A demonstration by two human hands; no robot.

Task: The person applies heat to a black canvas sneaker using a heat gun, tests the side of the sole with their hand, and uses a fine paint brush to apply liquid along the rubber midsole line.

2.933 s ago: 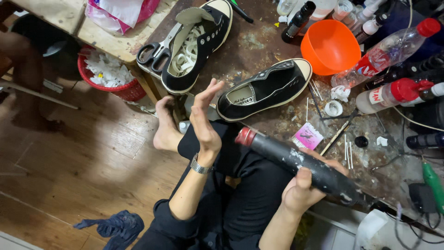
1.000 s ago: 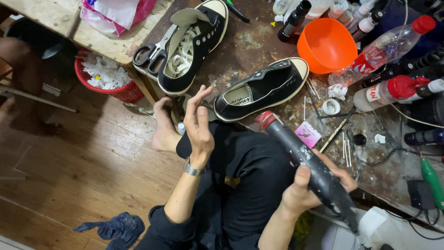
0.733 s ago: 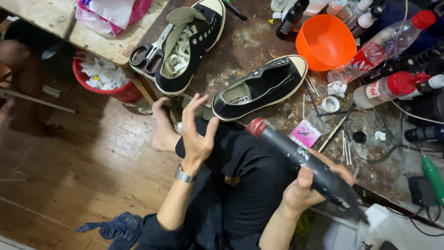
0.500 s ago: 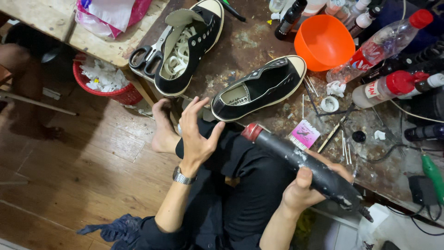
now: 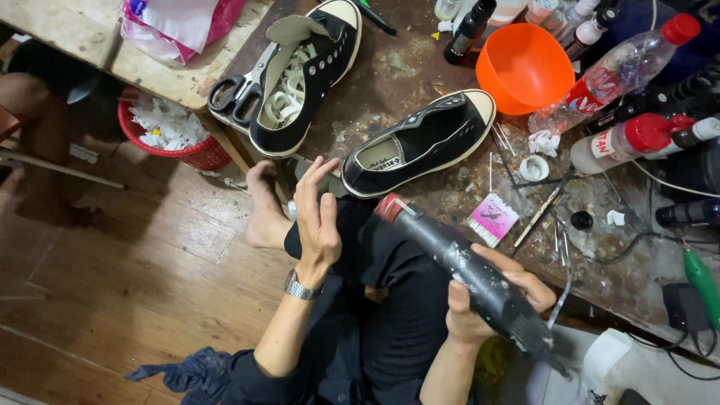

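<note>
My right hand grips a black, paint-flecked heat gun whose red nozzle points up and left toward my left palm. My left hand is raised with fingers spread and holds nothing; a metal wristwatch sits on that wrist. Just beyond the nozzle a black low sneaker with a white sole lies on the stained workbench. A second black sneaker, tongue pulled up and white laces inside, lies further left with scissors against it. My bare foot rests by the bench edge.
An orange bowl, clear bottles with red caps, dark bottles, a pink card and small tools crowd the bench's right side. A red basket of white scraps stands below on the wooden floor. A blue rag lies near my left elbow.
The heat gun's nozzle swung from pointing up to pointing toward my left palm. My left hand stayed raised and spread, shifting slightly.
</note>
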